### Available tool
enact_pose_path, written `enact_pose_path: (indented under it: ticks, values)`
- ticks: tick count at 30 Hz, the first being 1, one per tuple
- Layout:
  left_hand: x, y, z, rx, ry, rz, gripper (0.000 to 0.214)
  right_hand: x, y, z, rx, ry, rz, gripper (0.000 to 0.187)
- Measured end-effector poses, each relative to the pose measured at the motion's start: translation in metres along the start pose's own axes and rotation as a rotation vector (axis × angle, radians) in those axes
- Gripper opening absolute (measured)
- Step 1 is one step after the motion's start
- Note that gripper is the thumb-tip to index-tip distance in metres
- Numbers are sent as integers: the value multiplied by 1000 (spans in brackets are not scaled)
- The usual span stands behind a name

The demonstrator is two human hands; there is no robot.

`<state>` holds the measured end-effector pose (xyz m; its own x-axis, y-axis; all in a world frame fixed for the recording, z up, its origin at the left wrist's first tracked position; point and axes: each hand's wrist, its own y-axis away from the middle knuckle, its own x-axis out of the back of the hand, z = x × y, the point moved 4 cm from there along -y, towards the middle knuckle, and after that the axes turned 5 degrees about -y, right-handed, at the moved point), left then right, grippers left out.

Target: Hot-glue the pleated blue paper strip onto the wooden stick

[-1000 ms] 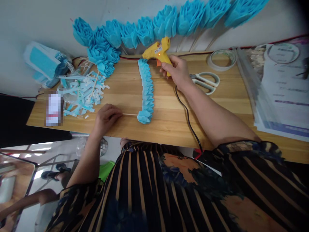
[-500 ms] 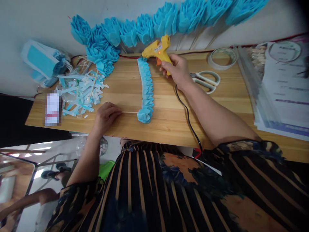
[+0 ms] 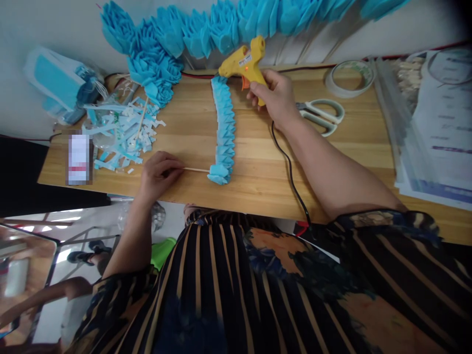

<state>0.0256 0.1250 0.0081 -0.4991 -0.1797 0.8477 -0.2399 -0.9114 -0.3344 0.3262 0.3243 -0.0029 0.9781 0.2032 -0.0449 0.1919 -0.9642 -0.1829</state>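
A yellow glue gun (image 3: 245, 66) with an orange trigger is gripped in my right hand (image 3: 275, 96); its small light glows orange. The nozzle points left, at the far end of a pleated blue strip (image 3: 223, 123) lying lengthwise on the table. Whether the nozzle touches the strip I cannot tell. My left hand (image 3: 159, 174) pinches a thin wooden stick (image 3: 197, 169), whose other end runs into the rolled near end of the strip. A black cord (image 3: 289, 172) trails from the gun toward the table's front edge.
Finished blue flowers (image 3: 224, 24) line the wall. Paper scraps (image 3: 125, 130) and a phone (image 3: 78, 160) lie left, near a plastic bag of blue pieces (image 3: 61, 88). Scissors (image 3: 322, 115), a tape roll (image 3: 349, 78) and printed sheets (image 3: 446, 128) lie right. Another person's arm (image 3: 47, 297) shows lower left.
The view has shifted slightly. The glue gun stays at the strip's far end, and my left hand still holds the stick at the near end.
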Motion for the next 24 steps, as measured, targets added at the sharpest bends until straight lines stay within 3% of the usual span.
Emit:
enact_pose_path:
  ticks: [4,8,20,24]
  values:
    - [1,2,-1,3,-1,-15,19,0,-3,4,-10,25,-3,21]
    - [0,2,-3,6,13,-5,19,-1,-2,1,9,1,-1,4]
    - [2,-1,-1,16,1,-52,16,-1,-1,-1,11,-31,-10,7]
    - [6,-1,17,-24,-118,5,23,-2,0,-2,0,-6,-6,7]
